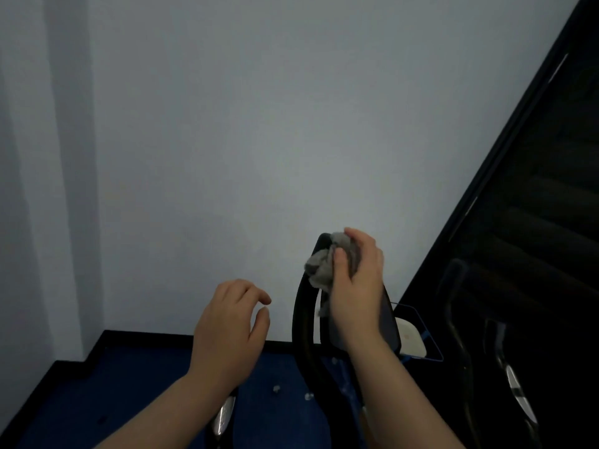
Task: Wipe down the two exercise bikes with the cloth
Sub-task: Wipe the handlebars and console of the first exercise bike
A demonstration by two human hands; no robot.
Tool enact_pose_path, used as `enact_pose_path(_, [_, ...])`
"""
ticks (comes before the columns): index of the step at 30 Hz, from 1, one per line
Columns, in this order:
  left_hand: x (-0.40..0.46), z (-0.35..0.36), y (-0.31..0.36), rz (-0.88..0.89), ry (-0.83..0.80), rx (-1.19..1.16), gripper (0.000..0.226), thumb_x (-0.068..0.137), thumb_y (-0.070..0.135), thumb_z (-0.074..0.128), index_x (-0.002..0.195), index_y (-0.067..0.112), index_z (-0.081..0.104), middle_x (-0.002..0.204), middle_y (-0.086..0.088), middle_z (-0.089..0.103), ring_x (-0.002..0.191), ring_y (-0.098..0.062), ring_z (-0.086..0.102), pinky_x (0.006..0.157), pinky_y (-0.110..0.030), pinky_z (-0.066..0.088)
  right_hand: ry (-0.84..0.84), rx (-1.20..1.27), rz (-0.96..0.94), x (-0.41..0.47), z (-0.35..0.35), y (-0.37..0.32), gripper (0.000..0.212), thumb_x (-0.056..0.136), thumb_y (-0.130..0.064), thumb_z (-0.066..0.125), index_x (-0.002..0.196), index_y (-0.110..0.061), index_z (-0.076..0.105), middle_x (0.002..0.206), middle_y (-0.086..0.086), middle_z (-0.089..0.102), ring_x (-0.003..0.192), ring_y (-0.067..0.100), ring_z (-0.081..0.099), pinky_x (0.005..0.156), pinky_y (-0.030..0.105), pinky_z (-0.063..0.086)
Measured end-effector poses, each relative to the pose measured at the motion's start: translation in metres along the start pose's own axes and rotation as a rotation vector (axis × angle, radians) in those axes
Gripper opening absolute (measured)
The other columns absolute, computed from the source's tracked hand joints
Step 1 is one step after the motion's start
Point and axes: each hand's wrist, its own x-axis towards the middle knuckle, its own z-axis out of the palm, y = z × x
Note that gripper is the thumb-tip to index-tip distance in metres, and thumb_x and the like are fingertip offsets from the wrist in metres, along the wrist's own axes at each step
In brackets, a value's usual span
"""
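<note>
My right hand (358, 280) grips a crumpled grey cloth (319, 265) and holds it against the top of the black console and handlebar loop (303, 319) of the near exercise bike. My left hand (231, 325) hovers in the air to the left of the bike, fingers loosely curled, holding nothing. Below it a chrome handle part (223, 416) of the same bike shows. The second exercise bike (460, 319) stands to the right, dark, with chrome grips (518, 396).
A pale wall fills most of the view. Dark window blinds (544, 189) run along the right. Blue carpet (136, 390) with a black skirting lies below. A white device (411, 338) sits on a ledge behind the console.
</note>
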Motion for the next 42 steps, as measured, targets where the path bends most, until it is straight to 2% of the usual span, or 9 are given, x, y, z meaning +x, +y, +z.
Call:
enact_pose_path(2, [0.001, 0.0, -0.001, 0.014, 0.001, 0.001, 0.028, 0.087, 0.034, 0.038, 0.09, 0.023, 0.064, 0.094, 0.015, 0.054, 0.096, -0.003, 0.043, 0.066, -0.019, 0.039, -0.002, 0.021, 0.055, -0.009, 0.02, 0.001, 0.035, 0.098, -0.025, 0.049, 0.133, -0.032, 0.045, 0.127, -0.007, 0.048, 0.114, 0.002, 0.049, 0.097, 0.025, 0.045])
enact_pose_path(7, [0.003, 0.002, -0.002, 0.022, 0.0, -0.02, 0.028, 0.087, 0.034, 0.038, 0.091, 0.023, 0.064, 0.093, 0.015, 0.054, 0.096, -0.003, 0.042, 0.064, -0.023, 0.045, -0.037, -0.024, 0.076, -0.032, 0.014, 0.023, 0.05, 0.095, -0.025, 0.058, 0.139, -0.04, 0.041, 0.118, -0.028, 0.051, 0.109, -0.013, 0.049, 0.09, 0.008, 0.042])
enact_pose_path(15, [0.0, 0.0, -0.003, 0.023, -0.016, -0.031, 0.027, 0.086, 0.033, 0.039, 0.091, 0.023, 0.064, 0.093, 0.015, 0.053, 0.096, -0.003, 0.042, 0.062, -0.025, 0.046, 0.104, 0.025, 0.131, -0.012, 0.026, 0.012, 0.024, 0.095, -0.028, 0.056, 0.119, -0.034, 0.057, 0.102, -0.014, 0.052, 0.095, -0.01, 0.053, 0.075, 0.001, 0.038])
enact_pose_path(20, [0.001, 0.0, -0.003, 0.022, -0.01, -0.049, 0.026, 0.085, 0.033, 0.039, 0.091, 0.024, 0.063, 0.093, 0.016, 0.053, 0.096, -0.004, 0.042, 0.061, -0.023, 0.046, -0.068, -0.063, 0.21, -0.034, 0.007, 0.025, 0.009, 0.093, -0.025, 0.06, 0.097, -0.02, 0.066, 0.092, -0.002, 0.06, 0.087, 0.014, 0.06, 0.069, 0.009, 0.042])
enact_pose_path(26, [0.0, -0.001, -0.003, 0.028, -0.006, -0.038, 0.026, 0.085, 0.033, 0.04, 0.092, 0.023, 0.064, 0.094, 0.015, 0.052, 0.097, -0.004, 0.042, 0.061, -0.021, 0.043, 0.076, 0.08, 0.202, -0.004, 0.018, 0.004, 0.022, 0.096, -0.025, 0.056, 0.114, -0.019, 0.066, 0.103, 0.001, 0.061, 0.094, 0.006, 0.06, 0.077, 0.007, 0.045])
enact_pose_path(30, [0.0, -0.002, -0.003, 0.031, -0.003, -0.054, 0.025, 0.085, 0.032, 0.041, 0.091, 0.023, 0.064, 0.093, 0.015, 0.052, 0.097, -0.003, 0.041, 0.062, -0.018, 0.041, -0.13, -0.042, 0.26, -0.03, 0.001, 0.019, 0.007, 0.093, -0.023, 0.061, 0.089, -0.022, 0.066, 0.093, 0.006, 0.063, 0.086, 0.016, 0.062, 0.068, 0.01, 0.045])
enact_pose_path(34, [0.0, -0.002, -0.003, 0.032, 0.0, -0.049, 0.024, 0.085, 0.031, 0.041, 0.091, 0.023, 0.064, 0.092, 0.016, 0.052, 0.096, -0.004, 0.043, 0.06, -0.019, 0.044, -0.077, -0.154, -0.026, 0.021, -0.021, -0.003, 0.026, 0.092, -0.017, 0.062, 0.116, -0.025, 0.065, 0.103, -0.001, 0.053, 0.091, -0.009, 0.053, 0.076, -0.004, 0.034])
enact_pose_path(38, [-0.001, -0.004, -0.003, 0.027, -0.015, -0.051, 0.015, 0.085, 0.023, 0.051, 0.091, 0.022, 0.064, 0.092, 0.014, 0.053, 0.095, -0.005, 0.044, 0.06, -0.017, 0.039, -0.364, -0.211, -0.006, 0.047, -0.001, -0.022, 0.018, 0.092, -0.019, 0.06, 0.108, -0.025, 0.066, 0.109, 0.005, 0.05, 0.083, -0.013, 0.051, 0.07, -0.006, 0.033])
enact_pose_path(42, [-0.001, -0.005, -0.002, 0.024, -0.03, -0.05, 0.015, 0.085, 0.024, 0.05, 0.091, 0.023, 0.064, 0.093, 0.014, 0.054, 0.096, -0.005, 0.045, 0.063, -0.017, 0.039, -0.152, -0.135, 0.005, 0.023, -0.004, -0.014, 0.02, 0.093, -0.018, 0.059, 0.111, -0.023, 0.065, 0.11, 0.002, 0.054, 0.09, -0.015, 0.05, 0.078, -0.004, 0.033])
